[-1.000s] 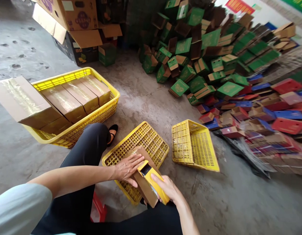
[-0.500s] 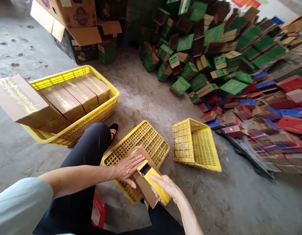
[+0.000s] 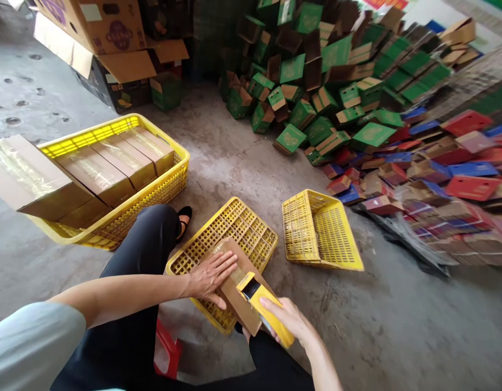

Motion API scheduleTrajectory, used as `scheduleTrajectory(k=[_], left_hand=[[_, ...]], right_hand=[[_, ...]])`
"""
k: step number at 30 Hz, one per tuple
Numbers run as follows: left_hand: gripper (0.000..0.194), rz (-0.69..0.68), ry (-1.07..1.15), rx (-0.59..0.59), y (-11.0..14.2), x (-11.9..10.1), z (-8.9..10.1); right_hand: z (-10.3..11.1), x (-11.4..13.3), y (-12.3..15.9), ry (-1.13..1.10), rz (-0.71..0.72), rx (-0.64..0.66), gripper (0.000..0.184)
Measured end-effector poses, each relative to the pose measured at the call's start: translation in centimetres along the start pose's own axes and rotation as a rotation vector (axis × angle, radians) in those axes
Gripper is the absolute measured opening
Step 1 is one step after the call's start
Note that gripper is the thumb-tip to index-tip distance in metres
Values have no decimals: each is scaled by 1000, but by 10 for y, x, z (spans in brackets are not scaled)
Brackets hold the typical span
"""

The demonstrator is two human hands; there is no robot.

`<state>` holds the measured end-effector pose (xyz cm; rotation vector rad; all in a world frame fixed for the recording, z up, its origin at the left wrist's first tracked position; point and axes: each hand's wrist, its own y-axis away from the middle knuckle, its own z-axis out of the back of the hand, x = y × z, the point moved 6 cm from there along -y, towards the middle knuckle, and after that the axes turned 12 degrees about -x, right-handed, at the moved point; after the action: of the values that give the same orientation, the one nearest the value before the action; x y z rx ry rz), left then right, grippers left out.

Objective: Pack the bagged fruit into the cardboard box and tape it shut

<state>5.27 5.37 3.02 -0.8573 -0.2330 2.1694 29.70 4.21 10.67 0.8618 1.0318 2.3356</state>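
A small brown cardboard box [image 3: 243, 263] lies on an upturned yellow plastic crate [image 3: 255, 222], with clear tape along its top. My left hand [image 3: 212, 277] rests flat on the box, fingers stretched out. In my right hand [image 3: 286, 317] is a yellow tape dispenser [image 3: 261, 301], gripped around its body. Its dark-slotted front end is over the lower part of the box, close to the top face; whether it touches I cannot tell. The fingers beneath the dispenser are partly hidden.
Left, a yellow basket [image 3: 153, 187] holds several taped boxes [image 3: 120, 157]. Another yellow crate [image 3: 334, 231] lies on its side at right. Green cartons [image 3: 289, 138] and red and blue cartons [image 3: 466, 184] are heaped behind. A red stool [image 3: 167, 350] is below me.
My right hand has drawn the tape dispenser back, down and right along the box, uncovering more of its top. My left hand keeps its place on the box. The view has shifted slightly.
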Motion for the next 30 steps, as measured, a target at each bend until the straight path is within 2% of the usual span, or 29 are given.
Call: scheduleTrajectory(k=[7, 13, 18, 22, 27, 30], left_hand=[[120, -94, 2, 39, -13, -22, -24], [120, -122, -45, 51, -13, -20, -25], [120, -113, -52, 82, -14, -20, -24], [120, -107, -51, 85, -15, -23, -25], [122, -62, -52, 87, -16, -33, -36], [122, -83, -20, 88, -17, -42, -44]], right_hand=[[-5, 2, -3, -13, 8, 42, 50], [-6, 5, 5, -6, 39, 41, 49], [0, -15, 9, -1, 13, 74, 49], [5, -29, 5, -3, -10, 27, 53], [5, -19, 5, 26, 16, 32, 53], [5, -13, 9, 40, 23, 34, 52]])
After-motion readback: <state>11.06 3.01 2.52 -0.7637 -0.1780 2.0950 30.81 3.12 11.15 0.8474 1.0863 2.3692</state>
